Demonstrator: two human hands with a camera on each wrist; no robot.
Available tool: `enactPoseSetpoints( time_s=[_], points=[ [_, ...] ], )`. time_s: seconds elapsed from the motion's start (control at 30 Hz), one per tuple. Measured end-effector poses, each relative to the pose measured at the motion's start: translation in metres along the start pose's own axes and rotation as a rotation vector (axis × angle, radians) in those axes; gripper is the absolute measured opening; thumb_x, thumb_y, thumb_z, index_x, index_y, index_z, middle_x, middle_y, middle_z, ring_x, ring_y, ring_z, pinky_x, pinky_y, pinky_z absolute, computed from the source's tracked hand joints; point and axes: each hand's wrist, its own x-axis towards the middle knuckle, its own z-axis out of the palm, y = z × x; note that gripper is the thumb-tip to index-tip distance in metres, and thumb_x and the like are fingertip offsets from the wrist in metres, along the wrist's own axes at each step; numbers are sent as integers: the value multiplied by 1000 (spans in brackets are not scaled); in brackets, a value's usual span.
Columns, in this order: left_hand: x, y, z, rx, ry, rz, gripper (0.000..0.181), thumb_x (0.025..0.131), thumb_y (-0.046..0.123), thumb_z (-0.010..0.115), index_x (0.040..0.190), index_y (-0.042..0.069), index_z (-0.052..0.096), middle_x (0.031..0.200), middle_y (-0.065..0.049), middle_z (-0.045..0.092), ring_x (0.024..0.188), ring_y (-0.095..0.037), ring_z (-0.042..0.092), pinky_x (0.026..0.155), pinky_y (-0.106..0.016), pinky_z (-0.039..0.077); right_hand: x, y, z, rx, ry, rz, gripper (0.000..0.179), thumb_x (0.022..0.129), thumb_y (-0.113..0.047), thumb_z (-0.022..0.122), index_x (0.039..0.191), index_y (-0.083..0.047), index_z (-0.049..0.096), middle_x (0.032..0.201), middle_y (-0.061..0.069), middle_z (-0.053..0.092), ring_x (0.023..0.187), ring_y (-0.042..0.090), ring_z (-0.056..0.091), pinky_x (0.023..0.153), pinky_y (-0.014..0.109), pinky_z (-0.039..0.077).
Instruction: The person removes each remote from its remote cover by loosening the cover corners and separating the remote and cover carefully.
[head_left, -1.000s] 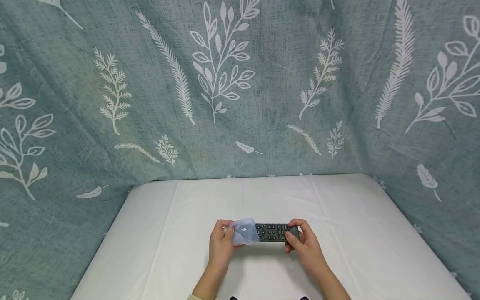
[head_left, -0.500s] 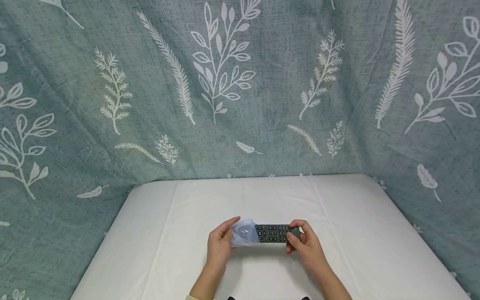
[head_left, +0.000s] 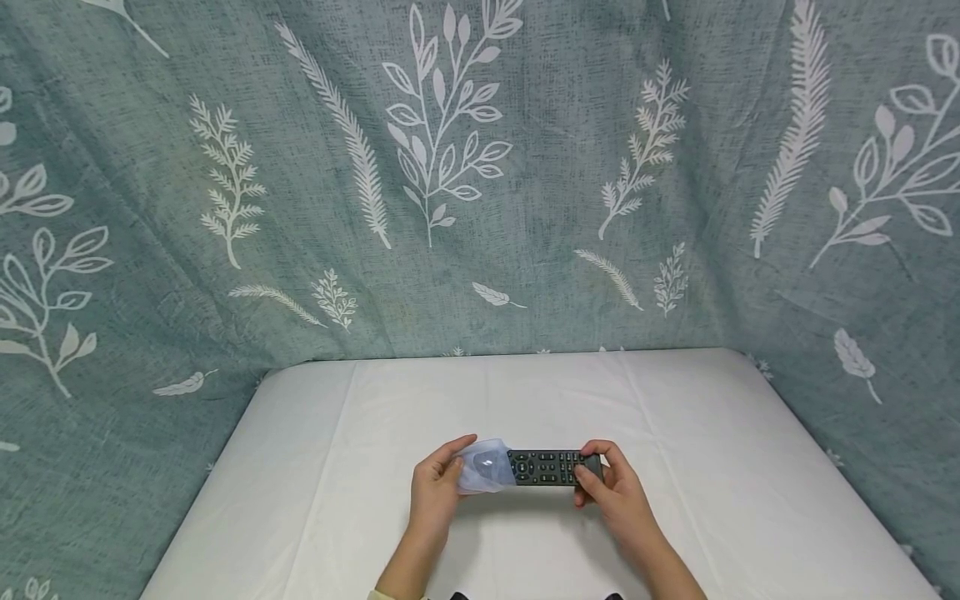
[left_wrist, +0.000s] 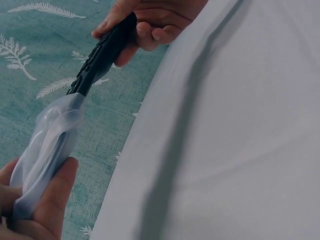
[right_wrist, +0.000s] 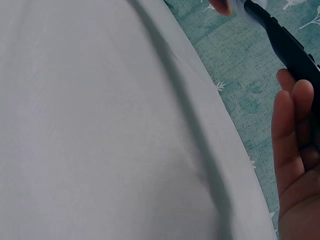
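Note:
A black remote control (head_left: 546, 467) with rows of buttons is held level above the table between both hands. Its left end sits inside a translucent bluish sleeve (head_left: 486, 466), thin and wrinkled in the left wrist view. My left hand (head_left: 435, 490) pinches the sleeve's far left end between thumb and fingers. At the other end, my right hand (head_left: 617, 495) grips the bare remote, thumb on the button face and fingers underneath. The right wrist view shows the remote's smooth underside (right_wrist: 282, 42) and the right fingers (right_wrist: 286, 135) curled behind it.
A white-covered table (head_left: 390, 408) lies below the hands, with their shadow on it. Behind and around it hangs a grey-green curtain (head_left: 525, 167) printed with white leaves. Two small dark objects show at the bottom edge of the head view.
My left hand has shifted slightly left with the sleeve, and its index finger has straightened along the far side. A little more of the remote's button face shows. The right hand barely moved right.

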Motion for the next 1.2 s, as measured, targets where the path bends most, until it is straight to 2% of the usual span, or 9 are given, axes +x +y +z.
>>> enactPoseSetpoints(
  time_s=[0.17, 0.43, 0.8, 1.2],
  points=[
    [0, -1, -1, -10, -4, 3, 35, 101, -1, 46, 126, 9, 68, 127, -19, 62, 93, -15, 65, 72, -27, 61, 0, 1, -1, 1, -9, -14, 32, 97, -9, 62, 122, -3, 44, 101, -1, 64, 62, 9, 62, 61, 30, 59],
    [2, -3, -3, 19, 28, -5, 34, 101, -1, 47, 123, 12, 70, 128, -17, 63, 92, -15, 64, 70, -28, 61, 2, 2, 0, -4, -19, -14, 32, 97, -8, 62, 123, -3, 43, 101, 2, 63, 63, 9, 61, 62, 30, 59],
    [3, 0, -8, 26, 37, 10, 33, 101, -1, 48, 126, 9, 68, 131, -18, 62, 96, -17, 65, 72, -30, 61, 5, -2, 2, -13, -15, -1, 31, 97, -7, 62, 123, -4, 44, 105, 6, 62, 64, 10, 62, 64, 31, 59],
    [5, 1, -11, 22, 59, -7, 33, 100, -1, 48, 122, 9, 70, 129, -17, 63, 96, -18, 64, 71, -26, 60, 6, -4, 1, -25, -24, -13, 31, 97, -8, 62, 123, -4, 44, 103, 6, 62, 63, 10, 62, 63, 31, 59]
  ],
)
